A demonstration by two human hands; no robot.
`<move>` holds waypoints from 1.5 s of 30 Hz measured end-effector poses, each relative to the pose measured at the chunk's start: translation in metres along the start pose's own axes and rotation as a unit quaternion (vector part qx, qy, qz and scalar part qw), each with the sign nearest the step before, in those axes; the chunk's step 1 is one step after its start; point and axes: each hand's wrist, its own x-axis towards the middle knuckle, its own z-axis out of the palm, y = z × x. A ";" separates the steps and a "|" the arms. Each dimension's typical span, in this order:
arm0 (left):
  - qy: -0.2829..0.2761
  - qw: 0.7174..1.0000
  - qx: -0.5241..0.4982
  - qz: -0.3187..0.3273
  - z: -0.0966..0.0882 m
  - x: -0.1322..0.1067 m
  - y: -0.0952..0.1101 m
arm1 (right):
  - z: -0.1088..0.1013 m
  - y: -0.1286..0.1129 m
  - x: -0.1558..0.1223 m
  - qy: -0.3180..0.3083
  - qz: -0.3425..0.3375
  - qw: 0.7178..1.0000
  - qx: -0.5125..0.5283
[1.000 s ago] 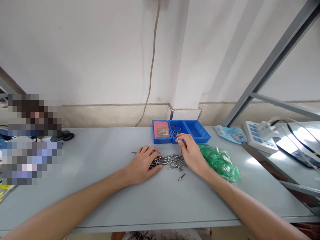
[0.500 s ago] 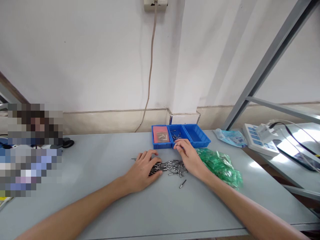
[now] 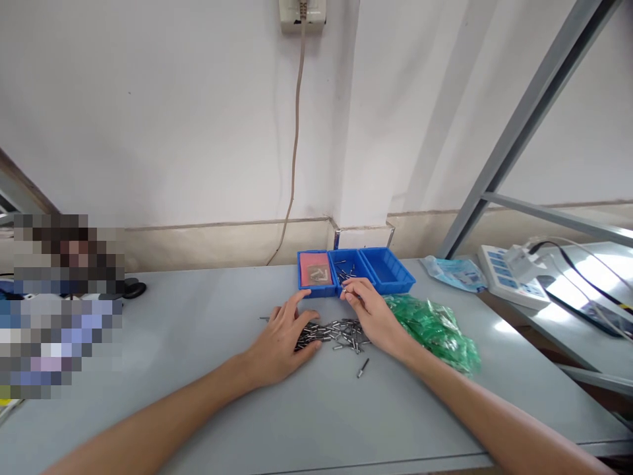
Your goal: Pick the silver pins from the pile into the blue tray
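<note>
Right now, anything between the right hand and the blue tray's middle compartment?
Nothing visible. The right hand is at the near rim of the blue tray, fingers right at the middle compartment. The pin pile lies nearer the person, partly under the left hand.

Bright daylight from the right, table glare, wide-angle edge distortion

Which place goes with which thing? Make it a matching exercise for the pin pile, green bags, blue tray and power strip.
1 pin pile
2 green bags
3 blue tray
4 power strip

a by the wall, at the table's far edge
b between left hand and right hand
c just right of the right hand
d far right

Pairs: 1-b, 2-c, 3-a, 4-d
</note>
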 end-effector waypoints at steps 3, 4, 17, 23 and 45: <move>0.000 1.000 0.001 0.005 0.000 0.000 0.001 | 0.000 -0.001 0.000 0.002 0.001 1.000 0.004; 0.000 1.000 0.002 0.007 0.000 0.001 0.001 | 0.000 -0.002 0.000 0.001 0.002 1.000 0.006; 0.011 1.000 0.006 0.016 0.001 0.000 -0.001 | -0.002 -0.007 -0.001 -0.022 0.017 0.999 0.034; 0.004 1.000 0.011 0.020 0.001 0.001 -0.001 | -0.005 -0.012 -0.001 -0.001 0.029 0.999 0.026; 0.009 1.000 0.014 0.024 0.003 0.000 -0.003 | -0.019 0.004 0.007 0.088 0.000 0.986 -0.140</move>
